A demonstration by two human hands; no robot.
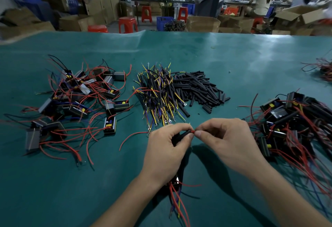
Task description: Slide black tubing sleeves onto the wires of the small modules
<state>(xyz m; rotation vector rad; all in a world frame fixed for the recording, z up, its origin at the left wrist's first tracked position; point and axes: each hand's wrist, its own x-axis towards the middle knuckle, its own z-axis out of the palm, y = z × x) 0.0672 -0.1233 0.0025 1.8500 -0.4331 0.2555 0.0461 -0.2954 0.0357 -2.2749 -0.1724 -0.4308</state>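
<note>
My left hand (pixel 168 147) grips a black tubing sleeve (pixel 185 133) between thumb and fingers, just above the green table. A red wire tip (pixel 193 131) shows at the sleeve's right end, pinched by the thumb and forefinger of my right hand (pixel 228 140). Below my left wrist hangs the module (pixel 177 182), mostly hidden, with red, blue and yellow wires trailing toward me. A heap of loose black sleeves (pixel 199 88) lies farther back at the centre.
Small modules with red wires (pixel 75 97) are heaped at the left. Another heap of modules (pixel 291 119) lies at the right. Yellow and purple wires in black sleeves (pixel 158 95) are bundled at the centre. Boxes, red stools and seated people are beyond the green table (pixel 53 182).
</note>
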